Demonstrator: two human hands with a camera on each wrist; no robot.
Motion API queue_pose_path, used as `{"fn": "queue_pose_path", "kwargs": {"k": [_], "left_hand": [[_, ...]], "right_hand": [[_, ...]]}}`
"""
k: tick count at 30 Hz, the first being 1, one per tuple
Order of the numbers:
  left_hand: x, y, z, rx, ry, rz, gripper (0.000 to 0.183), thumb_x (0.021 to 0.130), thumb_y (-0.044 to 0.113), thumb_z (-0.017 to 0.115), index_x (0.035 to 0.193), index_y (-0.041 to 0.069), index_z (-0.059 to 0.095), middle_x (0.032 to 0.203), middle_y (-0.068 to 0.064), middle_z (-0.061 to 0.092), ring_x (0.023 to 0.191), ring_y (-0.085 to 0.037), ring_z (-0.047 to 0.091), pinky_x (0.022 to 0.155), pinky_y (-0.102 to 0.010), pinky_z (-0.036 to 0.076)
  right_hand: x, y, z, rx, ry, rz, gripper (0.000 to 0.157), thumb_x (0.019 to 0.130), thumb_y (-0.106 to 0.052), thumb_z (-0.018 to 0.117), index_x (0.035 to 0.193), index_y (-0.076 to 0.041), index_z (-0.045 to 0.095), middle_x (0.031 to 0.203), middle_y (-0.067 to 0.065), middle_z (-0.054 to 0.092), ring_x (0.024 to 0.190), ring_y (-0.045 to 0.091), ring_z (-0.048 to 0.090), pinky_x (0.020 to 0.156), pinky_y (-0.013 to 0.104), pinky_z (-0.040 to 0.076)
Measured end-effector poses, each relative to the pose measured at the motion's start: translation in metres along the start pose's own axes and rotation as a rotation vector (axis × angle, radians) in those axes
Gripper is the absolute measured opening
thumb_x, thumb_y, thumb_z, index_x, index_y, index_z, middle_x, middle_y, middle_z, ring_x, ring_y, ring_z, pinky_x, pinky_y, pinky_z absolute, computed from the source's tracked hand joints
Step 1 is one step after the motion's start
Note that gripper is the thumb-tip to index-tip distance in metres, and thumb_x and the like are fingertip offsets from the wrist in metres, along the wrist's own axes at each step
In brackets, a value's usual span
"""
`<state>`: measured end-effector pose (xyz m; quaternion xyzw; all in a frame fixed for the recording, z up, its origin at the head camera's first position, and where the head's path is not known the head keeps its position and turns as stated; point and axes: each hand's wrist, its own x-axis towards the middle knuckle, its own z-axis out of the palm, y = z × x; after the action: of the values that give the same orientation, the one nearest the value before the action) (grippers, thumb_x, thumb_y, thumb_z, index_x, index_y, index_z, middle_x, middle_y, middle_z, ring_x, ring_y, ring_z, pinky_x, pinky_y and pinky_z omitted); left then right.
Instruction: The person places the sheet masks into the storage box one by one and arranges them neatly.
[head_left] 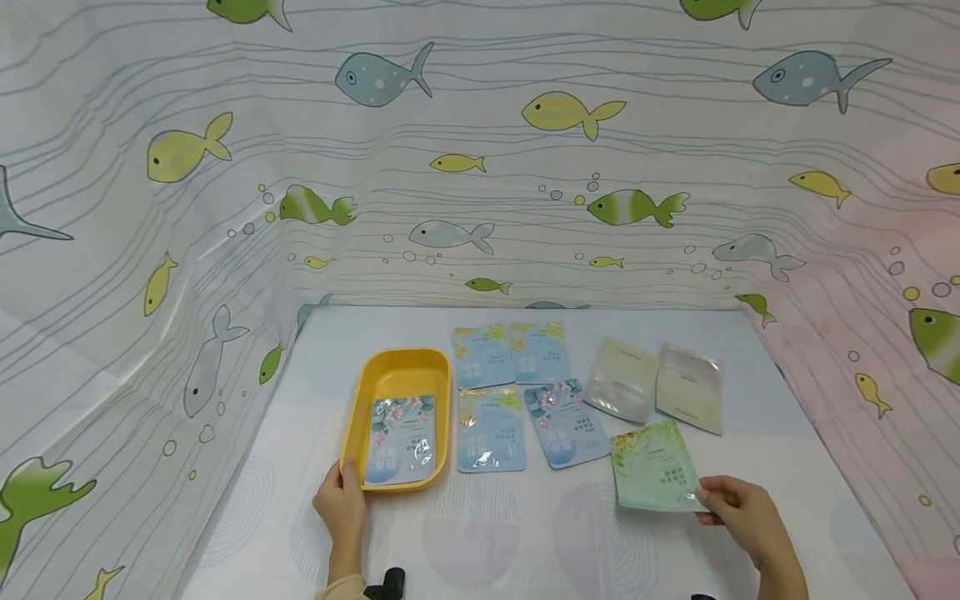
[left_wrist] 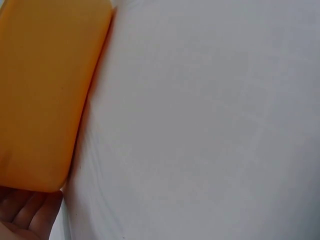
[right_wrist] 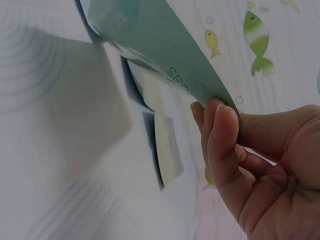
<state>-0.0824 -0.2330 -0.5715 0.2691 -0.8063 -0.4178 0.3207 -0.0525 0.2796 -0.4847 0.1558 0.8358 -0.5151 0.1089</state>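
Observation:
My left hand (head_left: 342,498) grips the near left corner of a yellow plastic tray (head_left: 442,417), fingers under its rim in the left wrist view. Inside the tray lies a blue sheet-mask packet with pink flowers (head_left: 403,437). On the right, my right hand (head_left: 741,510) pinches the corner of a green sheet-mask packet (head_left: 656,467) between thumb and fingers. The right wrist view shows this packet (right_wrist: 145,40) tilted up off the table, a shadow beneath it. Just beyond it lies another blue packet with pink flowers (head_left: 567,422).
Three blue packets with yellow flowers, one of them the nearest (head_left: 491,431), lie right of the tray. Two beige-and-silver packets (head_left: 622,379) lie at the back right. A fish-print sheet (head_left: 510,183) walls the table (head_left: 540,533) at the back and sides.

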Motion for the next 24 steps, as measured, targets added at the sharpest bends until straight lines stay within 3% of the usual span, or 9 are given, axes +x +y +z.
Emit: {"fn": "queue_pose_path", "kwargs": {"k": [6,14,19,24], "left_hand": [[0.000,-0.001,0.000,0.005,0.009,0.009,0.024,0.091,0.009,0.052,0.092,-0.009,0.068,0.083,-0.024,0.068,0.071,-0.025,0.058,0.059,-0.011,0.035],[0.001,-0.002,0.000,0.008,0.000,0.026,0.024,0.092,0.010,0.053,0.091,-0.008,0.068,0.080,-0.022,0.068,0.064,-0.007,0.050,0.056,-0.011,0.034],[0.002,-0.002,0.000,0.009,0.002,0.032,0.023,0.092,0.010,0.053,0.091,-0.008,0.069,0.080,-0.022,0.068,0.065,-0.008,0.051,0.057,-0.011,0.035],[0.001,-0.002,0.001,0.005,0.010,0.031,0.023,0.092,0.009,0.054,0.091,-0.008,0.069,0.081,-0.023,0.068,0.067,-0.018,0.056,0.058,-0.012,0.035]], "right_hand": [[-0.004,-0.014,0.000,-0.031,0.011,-0.038,0.032,0.092,0.001,0.053,0.116,0.022,0.049,0.087,0.016,0.068,0.068,0.020,0.066,0.064,0.026,0.053],[-0.008,-0.031,0.000,-0.050,0.054,-0.092,0.030,0.091,0.002,0.054,0.115,0.020,0.051,0.091,0.019,0.067,0.067,0.018,0.066,0.063,0.024,0.053],[-0.007,-0.038,0.006,-0.030,0.068,-0.183,0.026,0.090,0.004,0.055,0.111,0.020,0.054,0.088,0.020,0.067,0.064,0.016,0.065,0.062,0.024,0.053],[-0.001,-0.047,0.016,-0.009,0.075,-0.234,0.024,0.089,0.004,0.055,0.109,0.018,0.056,0.090,0.022,0.066,0.065,0.017,0.065,0.062,0.024,0.053]]}}
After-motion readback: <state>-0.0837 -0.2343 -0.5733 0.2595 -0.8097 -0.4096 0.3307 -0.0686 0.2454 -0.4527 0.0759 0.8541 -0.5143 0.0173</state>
